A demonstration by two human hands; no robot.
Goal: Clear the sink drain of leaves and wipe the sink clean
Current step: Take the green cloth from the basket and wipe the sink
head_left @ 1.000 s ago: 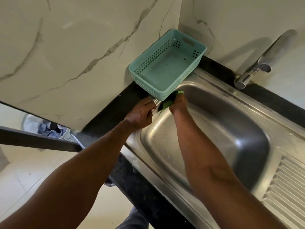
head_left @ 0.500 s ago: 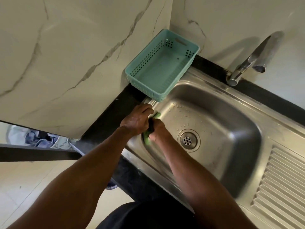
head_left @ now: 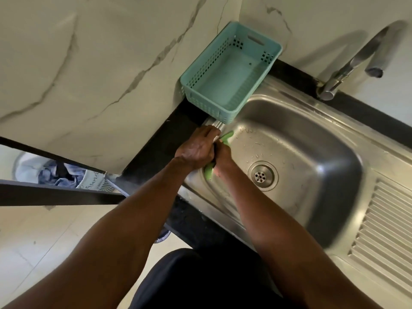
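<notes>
The steel sink [head_left: 330, 166] has a round drain [head_left: 261, 176] in its floor, with water drops and small streaks around it; no leaves show on the drain. My right hand [head_left: 223, 158] presses a green cloth [head_left: 209, 172] against the sink's left inner wall; the cloth sticks out above and below the hand. My left hand [head_left: 197, 149] rests on the sink's left rim, touching my right hand, its fingers curled over the edge.
An empty teal plastic basket [head_left: 194, 90] sits at the sink's far left corner against the marble wall. The faucet [head_left: 347, 65] stands at the back right. A ribbed drainboard [head_left: 388, 230] lies right of the basin. The black counter edge [head_left: 156, 143] runs along the left.
My right hand has slid the green cloth from the far left corner under the basket down along the left wall toward me. The drain has come into view.
</notes>
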